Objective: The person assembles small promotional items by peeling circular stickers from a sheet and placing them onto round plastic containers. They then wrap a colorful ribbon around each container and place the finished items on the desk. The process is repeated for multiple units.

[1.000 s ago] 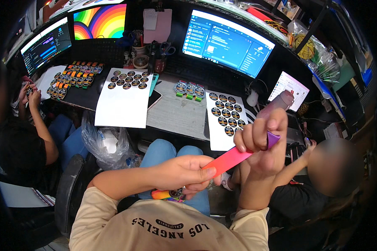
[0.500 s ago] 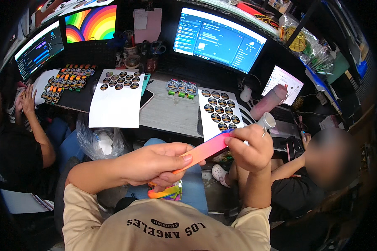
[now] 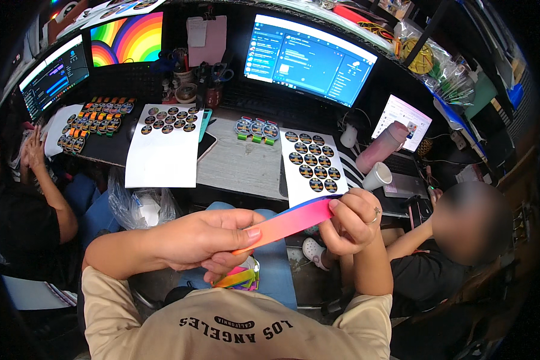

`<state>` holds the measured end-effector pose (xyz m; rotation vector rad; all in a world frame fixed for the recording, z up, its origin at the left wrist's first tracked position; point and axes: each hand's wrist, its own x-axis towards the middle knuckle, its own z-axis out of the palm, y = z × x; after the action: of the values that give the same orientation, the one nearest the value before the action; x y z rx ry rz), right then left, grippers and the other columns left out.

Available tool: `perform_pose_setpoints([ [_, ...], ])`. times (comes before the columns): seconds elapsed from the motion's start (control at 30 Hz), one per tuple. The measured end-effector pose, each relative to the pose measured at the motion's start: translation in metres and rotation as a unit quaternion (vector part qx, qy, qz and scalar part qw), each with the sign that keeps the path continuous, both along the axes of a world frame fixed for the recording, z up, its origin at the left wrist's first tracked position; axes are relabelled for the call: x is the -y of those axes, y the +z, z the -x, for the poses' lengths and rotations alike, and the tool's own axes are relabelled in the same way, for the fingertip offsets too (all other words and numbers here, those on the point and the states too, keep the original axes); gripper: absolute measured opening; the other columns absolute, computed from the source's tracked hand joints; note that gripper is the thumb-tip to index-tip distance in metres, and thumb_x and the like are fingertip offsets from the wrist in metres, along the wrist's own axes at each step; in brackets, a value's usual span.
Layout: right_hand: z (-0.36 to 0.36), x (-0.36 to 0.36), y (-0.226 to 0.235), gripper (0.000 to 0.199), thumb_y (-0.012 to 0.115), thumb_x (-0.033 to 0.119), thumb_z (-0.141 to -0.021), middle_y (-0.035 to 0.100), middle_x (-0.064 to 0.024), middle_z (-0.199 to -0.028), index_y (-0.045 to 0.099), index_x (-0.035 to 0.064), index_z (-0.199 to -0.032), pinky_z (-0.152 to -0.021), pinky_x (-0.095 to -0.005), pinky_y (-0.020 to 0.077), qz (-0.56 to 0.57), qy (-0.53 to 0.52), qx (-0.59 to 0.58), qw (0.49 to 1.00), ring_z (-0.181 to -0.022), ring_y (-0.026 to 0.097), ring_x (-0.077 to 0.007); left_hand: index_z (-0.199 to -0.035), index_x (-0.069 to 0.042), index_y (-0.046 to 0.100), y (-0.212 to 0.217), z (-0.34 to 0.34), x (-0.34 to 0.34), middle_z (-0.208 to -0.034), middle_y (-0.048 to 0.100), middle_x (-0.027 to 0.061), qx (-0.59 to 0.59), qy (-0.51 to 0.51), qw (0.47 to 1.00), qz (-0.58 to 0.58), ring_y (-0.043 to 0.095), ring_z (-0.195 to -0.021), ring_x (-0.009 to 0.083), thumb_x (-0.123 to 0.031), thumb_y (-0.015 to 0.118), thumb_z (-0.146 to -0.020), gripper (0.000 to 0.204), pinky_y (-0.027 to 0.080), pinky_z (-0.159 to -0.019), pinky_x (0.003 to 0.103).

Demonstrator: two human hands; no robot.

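A ribbon (image 3: 291,224), shading from orange to pink with a blue strip along its upper edge, stretches between my hands above my lap. My left hand (image 3: 222,238) pinches its orange end under the thumb. At the pink end, my right hand (image 3: 353,221) grips it with curled fingers and wears a ring. More coloured ribbons (image 3: 240,278) lie on my lap below my left hand. On the desk ahead sit several medals (image 3: 257,129) with ribbons attached. Right of them lies a white sheet of round dark stickers (image 3: 311,157).
Another sticker sheet (image 3: 162,150) overhangs the desk edge at left, near more medals (image 3: 102,122). A white cup (image 3: 377,176) and a pink bottle (image 3: 381,148) stand at right. A plastic bag (image 3: 139,201) hangs below the desk. Co-workers sit left (image 3: 27,210) and right (image 3: 423,276).
My hands have drawn slightly farther apart, so a longer piece of ribbon shows. My right hand has lowered a little. The whole view has shifted slightly.
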<state>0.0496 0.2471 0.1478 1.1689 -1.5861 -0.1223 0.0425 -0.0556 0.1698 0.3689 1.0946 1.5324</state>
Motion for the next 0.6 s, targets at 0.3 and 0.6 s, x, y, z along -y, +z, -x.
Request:
perform_pose_setpoints([
  [0.3,0.0015,-0.0036,0.0022,0.029,0.073,0.013,-0.062,0.056,-0.0041,-0.1,0.065,0.0186,-0.089,-0.067,-0.0333,0.0501,0.003,0.022,0.0,1.0,-0.081,0.056,-0.019,-0.131,-0.005,0.046,-0.0013,-0.0008,0.0015,-0.061,0.038,-0.0058,0.005,-0.003,1.0,-0.022,0.035,-0.048,0.0033,-0.039,0.045,-0.109,0.041,0.04,-0.045,0.022],
  [0.6,-0.0013,0.0002,0.0048,0.022,0.073,0.013,-0.071,0.068,-0.0112,-0.108,0.07,0.0097,-0.093,-0.07,-0.034,0.0519,0.031,-0.031,0.06,0.997,-0.084,0.061,-0.0203,-0.131,-0.004,0.045,0.0008,-0.0015,-0.0021,-0.061,0.038,-0.0055,-0.006,0.01,1.0,-0.024,0.036,-0.047,0.0036,-0.039,0.046,-0.108,0.042,0.04,-0.045,0.023],
])
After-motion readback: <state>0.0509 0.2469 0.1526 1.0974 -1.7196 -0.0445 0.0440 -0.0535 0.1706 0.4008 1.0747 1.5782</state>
